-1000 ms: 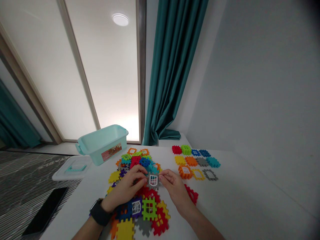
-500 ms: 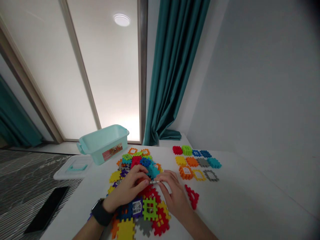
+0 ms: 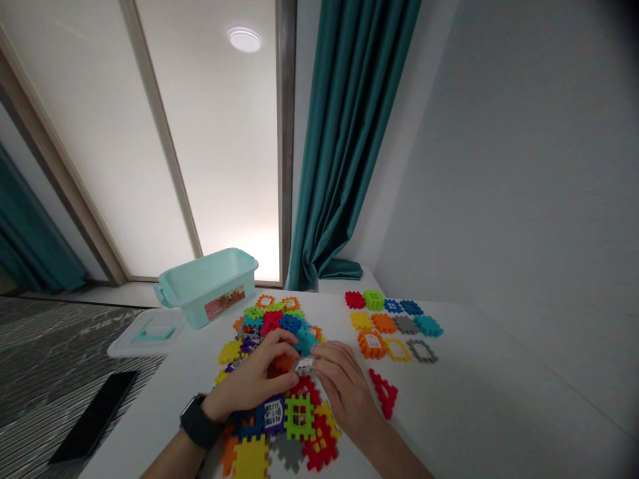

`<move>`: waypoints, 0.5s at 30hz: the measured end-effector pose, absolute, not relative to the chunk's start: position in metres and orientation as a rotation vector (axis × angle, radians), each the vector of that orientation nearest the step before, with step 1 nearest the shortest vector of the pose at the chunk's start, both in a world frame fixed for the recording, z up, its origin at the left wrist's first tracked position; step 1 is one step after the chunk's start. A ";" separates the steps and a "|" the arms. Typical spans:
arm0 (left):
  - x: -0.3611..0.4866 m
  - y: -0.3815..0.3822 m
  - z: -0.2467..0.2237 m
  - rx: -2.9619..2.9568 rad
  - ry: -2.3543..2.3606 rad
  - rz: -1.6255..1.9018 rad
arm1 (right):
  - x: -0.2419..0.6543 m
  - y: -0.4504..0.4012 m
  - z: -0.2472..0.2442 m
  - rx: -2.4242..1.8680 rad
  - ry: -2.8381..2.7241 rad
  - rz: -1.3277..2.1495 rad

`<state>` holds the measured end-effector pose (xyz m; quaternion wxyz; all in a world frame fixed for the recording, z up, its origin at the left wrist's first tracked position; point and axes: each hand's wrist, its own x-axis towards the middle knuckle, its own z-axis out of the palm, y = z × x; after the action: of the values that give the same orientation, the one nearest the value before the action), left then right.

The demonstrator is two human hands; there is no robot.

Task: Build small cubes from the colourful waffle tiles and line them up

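Together, a left hand (image 3: 252,379) and a right hand (image 3: 344,382) held a small pale piece (image 3: 304,366) over a colourful pile (image 3: 272,322) of toothed plastic tiles, heaped along the left half of a white table (image 3: 474,399). Fingers of the right hand pinched the piece at its right end; the left, thumb below and fingers arched above, gripped it from the other side, though the exact contact was partly hidden. The piece was tilted, its face only partly in view.

For sound handling, a light hold at opposite ends looked best, one hand steadying while the other made small adjustments. Fingertips kept to the rim would have left the face readable, and pressure shared between both sides seemed the likeliest guard against a slip into the heap, where a small piece could have been lost among its neighbours. Wrists low, with the watch (image 3: 202,426) clear of the loose tiles, also seemed wise.

Toward the near edge lay a green window tile (image 3: 290,427), a purple tile (image 3: 274,414) and a yellow square (image 3: 251,459). Short rows of sorted tiles (image 3: 384,323) stood nearer the far edge, right of the pile, and a red triangle (image 3: 380,394) lay alone just beyond the right hand. At the far left corner sat a mint bin (image 3: 192,309), its clear lid (image 3: 124,340) beside it by the left edge.
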<state>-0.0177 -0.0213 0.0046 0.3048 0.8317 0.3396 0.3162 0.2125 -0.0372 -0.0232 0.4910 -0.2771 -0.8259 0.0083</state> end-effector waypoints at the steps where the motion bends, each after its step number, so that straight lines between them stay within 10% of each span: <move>1: -0.018 -0.021 0.003 2.233 0.943 0.892 | 0.212 -0.037 -0.024 -0.721 -2.006 0.029; 15: -0.017 -0.016 -0.009 2.756 1.184 1.143 | 0.210 -0.033 -0.035 -0.934 -2.026 0.047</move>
<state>-0.0167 -0.0156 -0.0090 -0.0343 0.8581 0.3688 0.3557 0.2103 -0.0329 -0.0347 0.4395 -0.3762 -0.8154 0.0191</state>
